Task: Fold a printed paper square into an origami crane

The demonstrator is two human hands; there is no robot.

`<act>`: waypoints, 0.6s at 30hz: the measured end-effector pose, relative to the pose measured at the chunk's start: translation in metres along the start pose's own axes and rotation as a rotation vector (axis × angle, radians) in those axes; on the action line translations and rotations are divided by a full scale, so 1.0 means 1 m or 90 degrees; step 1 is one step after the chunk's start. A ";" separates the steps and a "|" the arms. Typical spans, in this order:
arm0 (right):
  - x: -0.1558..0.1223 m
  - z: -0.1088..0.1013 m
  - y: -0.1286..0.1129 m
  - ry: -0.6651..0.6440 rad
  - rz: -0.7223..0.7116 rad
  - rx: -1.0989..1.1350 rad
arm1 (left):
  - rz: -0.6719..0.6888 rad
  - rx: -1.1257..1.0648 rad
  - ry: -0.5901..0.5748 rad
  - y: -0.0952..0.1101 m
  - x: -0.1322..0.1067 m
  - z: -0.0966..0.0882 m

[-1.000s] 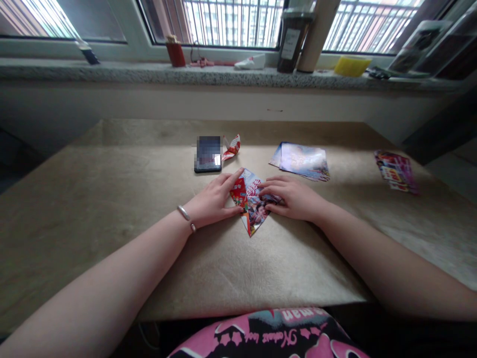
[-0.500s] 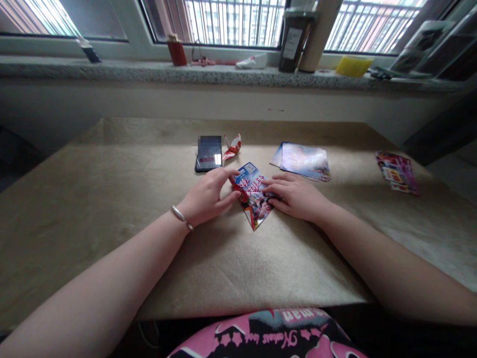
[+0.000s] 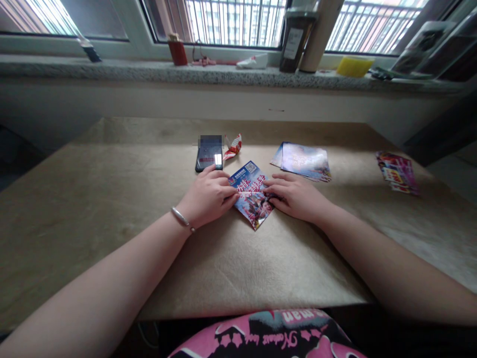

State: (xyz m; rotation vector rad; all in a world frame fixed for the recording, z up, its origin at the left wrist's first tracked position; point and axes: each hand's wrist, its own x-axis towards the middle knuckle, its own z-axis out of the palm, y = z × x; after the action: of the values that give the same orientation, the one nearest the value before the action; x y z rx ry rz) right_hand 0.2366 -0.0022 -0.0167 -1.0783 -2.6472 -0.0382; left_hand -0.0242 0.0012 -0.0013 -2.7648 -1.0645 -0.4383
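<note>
A small square of glossy printed paper (image 3: 252, 204) lies on the table, turned so one corner points towards me. It has a blue top, red lettering, a QR code and a crease across its middle. My left hand (image 3: 208, 194) is closed at its left corner, thumb and fingertips together on the paper's edge. My right hand (image 3: 294, 195) rests at the right corner with its fingers stretched out and slightly apart, fingertips on the paper. The right corner is partly hidden under those fingers. A folded red-and-white paper piece (image 3: 233, 147) stands just beyond the square.
A dark phone (image 3: 208, 155) lies beyond my left hand. Several glossy printed sheets (image 3: 305, 161) are piled beyond my right hand, and more colourful printed papers (image 3: 397, 171) lie far right. Jars, a red bottle (image 3: 177, 50) and a yellow object (image 3: 354, 66) line the windowsill.
The left part of the paper, which showed a red underside, now lies opened out flat. My left hand has shifted slightly left and down with that corner. My right hand has hardly moved.
</note>
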 end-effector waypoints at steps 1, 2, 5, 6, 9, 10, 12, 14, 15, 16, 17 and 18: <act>0.000 0.001 0.000 0.003 -0.004 0.000 | 0.001 0.008 -0.006 0.001 0.000 0.000; 0.001 0.002 -0.001 0.007 -0.011 0.002 | 0.002 0.013 -0.017 0.003 0.000 0.000; 0.003 0.005 -0.005 0.006 -0.052 0.028 | -0.005 0.017 -0.052 0.007 0.000 0.000; 0.003 0.006 -0.007 0.000 -0.070 0.042 | -0.008 0.013 -0.064 0.008 0.000 0.001; 0.006 0.006 -0.014 -0.021 -0.109 0.075 | 0.002 -0.022 -0.089 0.010 -0.001 0.004; 0.006 0.006 -0.015 -0.024 -0.113 0.081 | 0.009 -0.036 -0.091 0.010 -0.002 0.005; 0.006 0.005 -0.017 -0.028 -0.109 0.089 | 0.020 -0.054 -0.093 0.010 -0.003 0.007; 0.005 0.003 -0.016 -0.032 -0.099 0.096 | 0.019 -0.056 -0.106 0.009 -0.003 0.006; 0.004 0.002 -0.015 -0.035 -0.092 0.097 | 0.015 -0.051 -0.117 0.009 -0.003 0.005; 0.003 0.002 -0.014 -0.038 -0.084 0.097 | 0.009 -0.044 -0.129 0.009 -0.003 0.003; 0.002 0.000 -0.013 -0.041 -0.075 0.095 | -0.001 -0.033 -0.139 0.009 -0.003 0.001; 0.001 -0.001 -0.012 -0.045 -0.067 0.094 | -0.010 -0.024 -0.150 0.010 -0.003 -0.002</act>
State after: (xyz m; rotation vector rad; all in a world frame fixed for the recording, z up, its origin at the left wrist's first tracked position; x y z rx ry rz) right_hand 0.2280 -0.0098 -0.0149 -0.9078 -2.7187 0.1737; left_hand -0.0205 -0.0085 -0.0009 -2.8973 -1.1383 -0.1378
